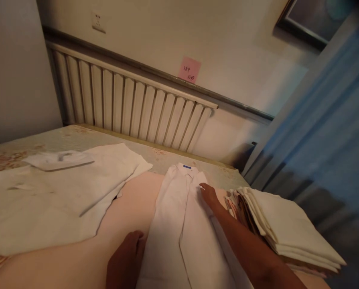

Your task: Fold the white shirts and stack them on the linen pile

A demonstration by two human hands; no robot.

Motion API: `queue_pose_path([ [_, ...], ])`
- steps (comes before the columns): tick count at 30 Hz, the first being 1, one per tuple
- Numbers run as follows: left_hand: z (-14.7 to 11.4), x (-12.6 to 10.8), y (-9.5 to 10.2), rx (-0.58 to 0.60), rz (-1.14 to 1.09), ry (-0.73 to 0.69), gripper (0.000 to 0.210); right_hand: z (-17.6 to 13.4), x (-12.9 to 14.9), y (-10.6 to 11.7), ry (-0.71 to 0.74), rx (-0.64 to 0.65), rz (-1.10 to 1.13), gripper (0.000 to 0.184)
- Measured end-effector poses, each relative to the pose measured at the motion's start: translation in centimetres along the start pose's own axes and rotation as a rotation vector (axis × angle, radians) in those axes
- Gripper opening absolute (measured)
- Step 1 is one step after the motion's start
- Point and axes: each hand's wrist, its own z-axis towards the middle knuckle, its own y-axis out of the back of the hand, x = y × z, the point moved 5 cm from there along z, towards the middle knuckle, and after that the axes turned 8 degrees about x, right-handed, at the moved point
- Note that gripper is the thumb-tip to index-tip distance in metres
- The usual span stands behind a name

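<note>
A white collared shirt (170, 224) lies lengthwise in front of me, its front placket running down the middle and a small blue label inside its collar. At the shirt's right shoulder, my right hand (208, 194) rests on the fabric with its fingers reaching out to the left. My right forearm passes over the shirt's right side. Lower down, my left hand (126, 257) is closed at the left edge of the shirt, thumb side against the cloth; its inner fingers are hidden. The shirt's bottom runs out of view.
Another white garment (55, 196) is spread at the left. A stack of folded cloths (290, 220) stands at the right, beside a blue curtain (311, 120). Beneath is a peach-coloured cloth (134, 200). A radiator (131, 100) lines the wall behind, with a pink note (189, 70) above it.
</note>
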Motion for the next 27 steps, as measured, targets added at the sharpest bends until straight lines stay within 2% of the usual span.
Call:
queue_pose_path([
  [6, -0.1, -0.3, 0.3, 0.008, 0.011, 0.013, 0.031, -9.7, 0.6, -0.5, -0.006, 0.091, 0.005, 0.035],
  [12, -0.1, -0.5, 0.5, -0.005, 0.02, -0.018, 0.03, -20.6, -0.1, -1.1, 0.082, 0.03, -0.023, 0.041],
  [16, -0.6, -0.8, 0.6, -0.038, 0.046, -0.057, 0.029, -26.3, -0.7, -1.2, 0.137, -0.01, -0.119, 0.039],
  [20, -0.9, -1.2, 0.5, -0.047, 0.071, -0.101, 0.029, -28.6, -0.2, -0.7, 0.143, -0.069, -0.188, 0.038],
  [27, -0.5, -1.1, 0.4, -0.041, 0.095, -0.142, 0.029, -28.3, 0.6, -0.4, 0.181, -0.128, -0.183, 0.036],
])
